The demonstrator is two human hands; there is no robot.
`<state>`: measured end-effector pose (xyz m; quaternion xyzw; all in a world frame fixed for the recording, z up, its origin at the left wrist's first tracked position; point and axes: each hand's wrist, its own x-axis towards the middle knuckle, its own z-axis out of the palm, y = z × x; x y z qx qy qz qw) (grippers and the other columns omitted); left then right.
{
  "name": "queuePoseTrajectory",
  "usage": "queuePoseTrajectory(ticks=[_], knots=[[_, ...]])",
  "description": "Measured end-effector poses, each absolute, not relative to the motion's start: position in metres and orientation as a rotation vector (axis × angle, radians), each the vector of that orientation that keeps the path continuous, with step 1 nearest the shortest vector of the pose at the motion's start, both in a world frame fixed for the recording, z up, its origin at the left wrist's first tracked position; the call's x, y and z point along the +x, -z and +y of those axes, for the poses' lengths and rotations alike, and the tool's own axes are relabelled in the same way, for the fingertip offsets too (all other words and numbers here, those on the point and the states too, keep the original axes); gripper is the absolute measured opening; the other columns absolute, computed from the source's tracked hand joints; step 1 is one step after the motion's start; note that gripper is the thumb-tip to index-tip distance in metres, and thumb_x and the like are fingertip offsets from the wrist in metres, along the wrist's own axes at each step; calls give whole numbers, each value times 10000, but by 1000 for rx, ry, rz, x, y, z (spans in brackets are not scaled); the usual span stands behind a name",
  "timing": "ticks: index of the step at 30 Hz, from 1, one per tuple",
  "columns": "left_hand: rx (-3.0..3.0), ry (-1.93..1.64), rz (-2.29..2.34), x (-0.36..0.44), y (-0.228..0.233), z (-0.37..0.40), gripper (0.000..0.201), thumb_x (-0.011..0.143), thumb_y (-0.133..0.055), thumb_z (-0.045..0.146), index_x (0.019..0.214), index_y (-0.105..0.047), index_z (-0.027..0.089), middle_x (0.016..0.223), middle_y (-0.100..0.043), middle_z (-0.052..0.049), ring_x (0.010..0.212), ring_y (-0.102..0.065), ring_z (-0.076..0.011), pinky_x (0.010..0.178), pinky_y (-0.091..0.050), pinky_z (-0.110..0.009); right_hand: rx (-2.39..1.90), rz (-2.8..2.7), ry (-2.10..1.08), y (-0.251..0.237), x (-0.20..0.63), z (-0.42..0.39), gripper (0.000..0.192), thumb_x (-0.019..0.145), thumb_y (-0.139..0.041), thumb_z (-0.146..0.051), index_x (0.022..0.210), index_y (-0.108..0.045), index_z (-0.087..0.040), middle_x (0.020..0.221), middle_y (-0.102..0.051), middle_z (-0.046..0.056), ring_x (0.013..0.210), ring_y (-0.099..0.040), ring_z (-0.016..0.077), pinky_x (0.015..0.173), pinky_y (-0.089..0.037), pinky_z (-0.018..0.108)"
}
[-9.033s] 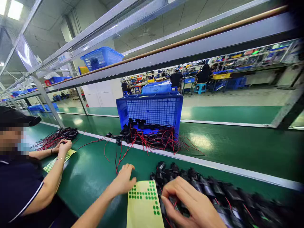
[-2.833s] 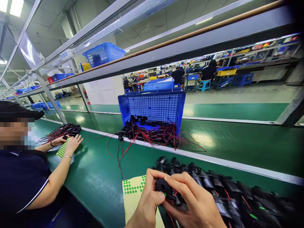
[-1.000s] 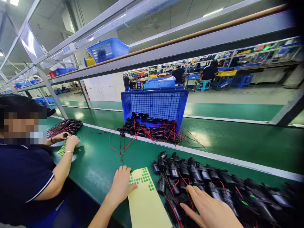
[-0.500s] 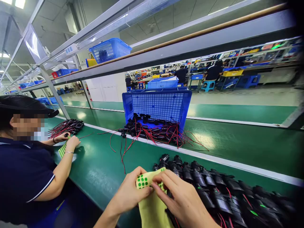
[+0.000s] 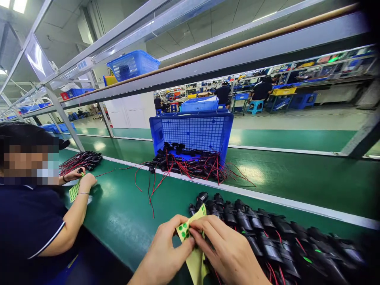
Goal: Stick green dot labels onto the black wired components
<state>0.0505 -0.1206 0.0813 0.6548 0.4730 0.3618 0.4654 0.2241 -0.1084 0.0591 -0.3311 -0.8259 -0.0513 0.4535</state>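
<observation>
You face a long green surface (image 5: 297,178) under a grey metal shelf (image 5: 237,59). Ceiling lights (image 5: 18,4) glow top left. Beyond, blue stools (image 5: 257,106) stand at workbenches.

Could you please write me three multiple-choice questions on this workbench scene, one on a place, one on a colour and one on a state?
1. Where does the blue crate stand?
A. on the far side of the belt, tipped on its side with parts spilling out
B. on the floor
C. in the co-worker's lap

2. What colour are the dots on the sticker sheet?
A. red
B. green
C. white

3. How is the sticker sheet held?
A. flat on the belt, untouched
B. lifted and bent between the left hand and right hand
C. rolled up inside the crate

Answers: 1 A, its open side faces the camera and black parts with red wires lie before it; 2 B, green dots show near the fingers; 3 B, both hands pinch its top edge.
</observation>
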Motion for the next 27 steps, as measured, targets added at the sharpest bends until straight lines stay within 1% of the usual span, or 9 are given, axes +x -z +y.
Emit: queuePoseTrajectory(ticks=[2, 4, 7, 10, 16, 20, 24, 25, 27], knots=[[1515, -908, 1051, 49, -81, -120, 188, 898, -584, 246, 1042, -674, 166, 958, -680, -39, 896, -584, -180, 821, -457, -273, -810, -2022, 154, -62, 224, -108, 252, 1104, -384, -204, 1017, -621, -206, 842, -711, 24, 737, -716, 144, 672, -529, 256], [1452, -944, 1039, 48, -79, -119, 234, 899, -607, 271, 1104, -637, 163, 985, -682, -50, 922, -602, -189, 848, -472, -288, -799, -2013, 182, -64, 224, -107, 266, 1105, -380, -202, 1009, -628, -199, 826, -714, 26, 725, -715, 149, 660, -526, 260], [1485, -999, 1173, 48, -75, -121, 365, 879, -622, 219, 1231, -526, 192, 1001, -689, -44, 959, -633, -198, 886, -478, -308, -794, -2005, 205, -65, 224, -106, 286, 1106, -374, -201, 996, -637, -193, 805, -716, 24, 696, -712, 151, 650, -526, 265], [1621, -992, 1267, 49, -73, -127, 414, 915, -571, 191, 1314, -464, 227, 1054, -703, -46, 1014, -656, -200, 927, -477, -321, -794, -2002, 191, -66, 225, -106, 278, 1105, -387, -218, 993, -640, -192, 806, -714, 20, 684, -712, 144, 644, -531, 258], [1935, -1034, 1215, 47, -72, -130, 400, 946, -503, 145, 1332, -480, 248, 1293, -672, -77, 1180, -659, -201, 1015, -486, -301, -821, -1998, 113, -72, 229, -109, 269, 1099, -408, -250, 985, -647, -205, 812, -706, 16, 698, -724, 142, 627, -545, 243], [2098, -1058, 1132, 43, -70, -126, 358, 958, -487, 153, 1302, -515, 247, 1226, -691, -76, 1153, -660, -199, 1003, -496, -296, -856, -2014, 39, -75, 233, -111, 271, 1093, -423, -277, 937, -637, -221, 793, -695, 3, 675, -712, 130, 598, -543, 226], [2038, -1006, 1151, 44, -69, -128, 322, 1001, -438, 213, 1317, -497, 235, 1278, -671, -103, 1169, -652, -206, 1016, -489, -311, -859, -2030, 0, -69, 232, -110, 279, 1082, -433, -255, 878, -621, -222, 759, -678, 1, 635, -680, 132, 564, -520, 230], [1974, -990, 1185, 44, -68, -127, 313, 1013, -425, 241, 1320, -486, 231, 1269, -672, -104, 1139, -662, -203, 1002, -496, -313, -849, -2036, -1, -67, 231, -109, 280, 1077, -435, -242, 865, -617, -221, 754, -676, 4, 627, -672, 136, 560, -514, 237], [1848, -927, 1286, 42, -64, -121, 302, 1035, -381, 290, 1318, -460, 221, 1188, -689, -92, 1016, -684, -184, 915, -531, -298, -816, -2055, -10, -65, 230, -109, 265, 1065, -445, -223, 859, -612, -222, 752, -675, 5, 618, -660, 137, 556, -504, 240]])
